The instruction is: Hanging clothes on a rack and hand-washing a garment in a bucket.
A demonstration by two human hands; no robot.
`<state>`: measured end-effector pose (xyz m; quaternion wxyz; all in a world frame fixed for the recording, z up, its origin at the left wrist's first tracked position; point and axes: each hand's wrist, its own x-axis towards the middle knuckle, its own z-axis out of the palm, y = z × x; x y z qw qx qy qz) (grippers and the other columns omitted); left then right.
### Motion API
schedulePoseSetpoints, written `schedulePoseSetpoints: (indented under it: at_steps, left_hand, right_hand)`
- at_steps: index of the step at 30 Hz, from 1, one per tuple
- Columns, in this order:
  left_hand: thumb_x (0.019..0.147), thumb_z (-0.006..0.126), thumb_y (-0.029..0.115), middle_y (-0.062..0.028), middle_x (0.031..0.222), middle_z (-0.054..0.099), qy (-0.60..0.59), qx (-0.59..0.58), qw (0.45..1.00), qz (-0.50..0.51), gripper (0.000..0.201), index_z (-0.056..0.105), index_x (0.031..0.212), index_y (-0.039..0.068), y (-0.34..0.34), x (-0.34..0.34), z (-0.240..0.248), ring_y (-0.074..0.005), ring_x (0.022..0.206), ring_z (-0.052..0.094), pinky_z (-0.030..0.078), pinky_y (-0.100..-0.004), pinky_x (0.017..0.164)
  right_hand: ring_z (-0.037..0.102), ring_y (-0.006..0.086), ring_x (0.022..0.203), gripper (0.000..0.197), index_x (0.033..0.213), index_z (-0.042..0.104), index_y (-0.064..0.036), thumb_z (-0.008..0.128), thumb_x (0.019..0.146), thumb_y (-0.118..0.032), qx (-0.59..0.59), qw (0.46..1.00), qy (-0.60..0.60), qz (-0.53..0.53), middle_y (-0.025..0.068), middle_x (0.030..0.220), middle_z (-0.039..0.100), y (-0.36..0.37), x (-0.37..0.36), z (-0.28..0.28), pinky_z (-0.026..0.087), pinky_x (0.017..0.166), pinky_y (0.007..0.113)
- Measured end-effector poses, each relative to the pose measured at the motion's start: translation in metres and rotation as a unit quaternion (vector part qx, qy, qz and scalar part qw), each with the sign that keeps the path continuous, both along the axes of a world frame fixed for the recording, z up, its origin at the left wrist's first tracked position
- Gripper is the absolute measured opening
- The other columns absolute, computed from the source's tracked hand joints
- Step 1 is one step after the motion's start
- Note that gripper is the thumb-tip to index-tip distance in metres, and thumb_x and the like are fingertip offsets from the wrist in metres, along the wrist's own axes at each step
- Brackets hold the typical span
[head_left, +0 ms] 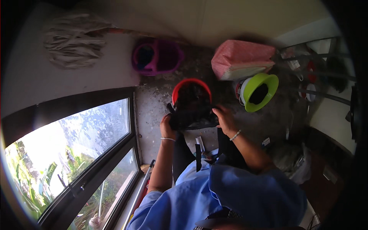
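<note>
Between both hands a dark, soft black item [194, 119] is stretched, cloth-like or bag-like; its exact kind is too dark to make out. My left hand [167, 125] is closed on its left end, where a small black piece sticks up. On the opposite end my right hand [226, 122] grips the edge, thumb on top. Just beyond the item stands a red bucket [192, 80], its round rim partly hidden by the black material. Dark contents or shadow fill the bucket; I cannot tell which.
A purple basket with a handle [173, 57] stands by the far wall. Right of it are a pink bag [241, 53] and a lime-green basin [272, 86] tilted on a white container. A window [73, 126] lines the left side. Clear plastic [301, 163] lies at right.
</note>
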<state>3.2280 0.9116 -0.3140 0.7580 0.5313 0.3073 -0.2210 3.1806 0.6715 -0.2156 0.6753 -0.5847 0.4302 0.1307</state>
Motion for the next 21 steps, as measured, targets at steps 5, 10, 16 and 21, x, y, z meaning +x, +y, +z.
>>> schedulePoseSetpoints:
  at_steps: [5, 10, 16, 21]
  left_hand:
    - [0.09, 0.047, 0.015, -0.0022, 0.088, 0.06, -0.043, 0.113, 0.992, -0.04, 0.02, 0.057, 0.1, 0.001, -0.039, -0.012, -0.117, -0.0097, 0.08, 0.054, 0.045, -0.0231, 0.072]
    - [0.088, 0.049, 0.02, -0.013, 0.091, 0.06, -0.16, 0.327, 0.91, -0.197, 0.026, 0.057, 0.107, 0.005, -0.078, 0.006, -0.25, -0.0251, 0.084, 0.058, 0.045, -0.0333, 0.076]
    - [0.086, 0.048, 0.024, -0.0226, 0.097, 0.055, -0.06, 0.448, 0.818, -0.356, 0.029, 0.057, 0.11, 0.012, -0.094, 0.005, -0.398, -0.0397, 0.09, 0.054, 0.045, -0.0421, 0.08]
    - [0.089, 0.037, 0.027, -0.0217, 0.106, 0.057, 0.054, 0.401, 0.754, -0.518, 0.035, 0.057, 0.109, 0.007, -0.089, -0.005, -0.485, -0.037, 0.095, 0.056, 0.045, -0.0422, 0.082]
  right_hand:
    - [0.054, 0.019, 0.06, 0.028, 0.091, 0.057, -0.0007, 0.055, 0.083, -0.027, -0.121, 0.985, -0.081, 0.092, 0.01, 0.071, 0.057, 0.007, 0.013, -0.14, 0.044, 0.058, 0.031]
    - [0.057, 0.0396, 0.082, 0.032, 0.111, 0.048, -0.0052, 0.052, 0.085, -0.024, -0.325, 0.919, -0.021, 0.223, 0.0202, 0.086, 0.06, 0.016, 0.037, -0.3, 0.046, 0.068, 0.045]
    - [0.059, 0.037, 0.082, 0.047, 0.124, 0.036, -0.0082, 0.055, 0.083, -0.02, -0.384, 0.858, 0.022, 0.34, 0.0208, 0.092, 0.059, 0.027, 0.037, -0.453, 0.048, 0.069, 0.045]
    - [0.06, 0.0358, 0.079, 0.059, 0.128, 0.033, -0.0045, 0.06, 0.079, -0.023, -0.332, 0.821, 0.147, 0.441, 0.022, 0.088, 0.059, 0.045, 0.041, -0.536, 0.049, 0.069, 0.044]
